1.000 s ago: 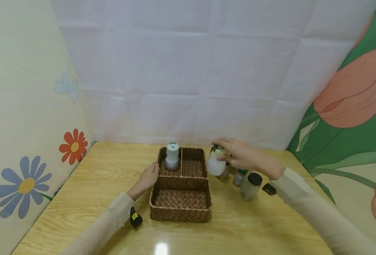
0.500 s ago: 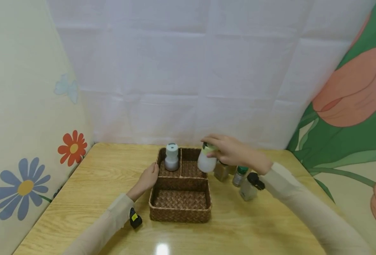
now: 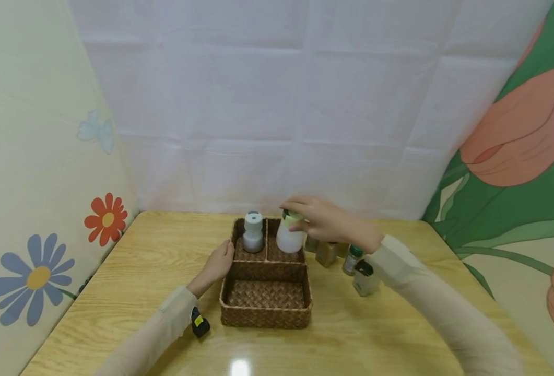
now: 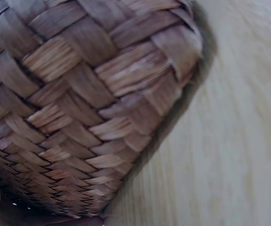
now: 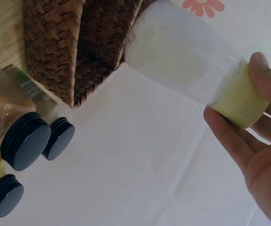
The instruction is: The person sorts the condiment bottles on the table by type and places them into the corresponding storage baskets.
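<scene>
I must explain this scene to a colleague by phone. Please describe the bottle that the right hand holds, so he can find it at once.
Start at the woven basket in the middle of the wooden table. Over its back right compartment, the right hand pinches a white bottle by its pale yellow-green cap. Unlike the white bottle with the grey-white cap standing in the back left compartment and the dark-capped jars to the right, it hangs in a grip.

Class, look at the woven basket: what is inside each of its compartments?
In the woven basket, the back-left compartment holds a grey-capped bottle. The front one shows only its woven floor. The right hand holds a white bottle over the back-right compartment, hiding its floor.
</scene>
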Tool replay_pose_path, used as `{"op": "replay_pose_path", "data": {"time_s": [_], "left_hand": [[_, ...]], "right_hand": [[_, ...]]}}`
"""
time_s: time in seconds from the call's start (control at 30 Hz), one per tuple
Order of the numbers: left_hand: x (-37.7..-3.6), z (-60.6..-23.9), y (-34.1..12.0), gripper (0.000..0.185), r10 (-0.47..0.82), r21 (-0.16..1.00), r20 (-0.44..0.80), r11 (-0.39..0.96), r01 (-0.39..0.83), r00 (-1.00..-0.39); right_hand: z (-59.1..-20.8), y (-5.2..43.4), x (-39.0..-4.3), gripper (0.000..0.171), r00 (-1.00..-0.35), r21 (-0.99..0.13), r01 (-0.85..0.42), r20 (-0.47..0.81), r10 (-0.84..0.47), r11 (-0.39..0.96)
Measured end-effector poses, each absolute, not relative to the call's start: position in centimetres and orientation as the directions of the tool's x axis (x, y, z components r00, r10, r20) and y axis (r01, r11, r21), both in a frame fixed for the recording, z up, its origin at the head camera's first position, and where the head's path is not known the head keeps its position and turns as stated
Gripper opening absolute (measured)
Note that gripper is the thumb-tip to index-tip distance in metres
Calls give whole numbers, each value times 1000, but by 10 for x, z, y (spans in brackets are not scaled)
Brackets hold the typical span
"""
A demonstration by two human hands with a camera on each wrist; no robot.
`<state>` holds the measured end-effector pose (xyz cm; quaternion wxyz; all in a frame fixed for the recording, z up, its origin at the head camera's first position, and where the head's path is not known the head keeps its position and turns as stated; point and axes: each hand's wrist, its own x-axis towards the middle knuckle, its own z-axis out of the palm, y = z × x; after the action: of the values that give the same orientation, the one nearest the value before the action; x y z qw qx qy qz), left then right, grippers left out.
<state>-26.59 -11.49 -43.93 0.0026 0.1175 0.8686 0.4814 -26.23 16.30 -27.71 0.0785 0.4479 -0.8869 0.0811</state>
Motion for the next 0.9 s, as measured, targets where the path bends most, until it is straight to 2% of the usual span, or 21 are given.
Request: {"op": "replay_pose_path", "data": {"time_s": [0.23, 0.9], "left_hand": [[-265, -440, -114, 48, 202, 830, 124, 516, 214, -971], [-266, -442, -112, 48, 204, 827, 136, 515, 224, -970]], "right_hand": [[-277, 151, -267, 53, -538, -61, -840, 219, -814, 539], [-287, 118, -275, 50, -511, -91, -859, 185, -839, 503]]}}
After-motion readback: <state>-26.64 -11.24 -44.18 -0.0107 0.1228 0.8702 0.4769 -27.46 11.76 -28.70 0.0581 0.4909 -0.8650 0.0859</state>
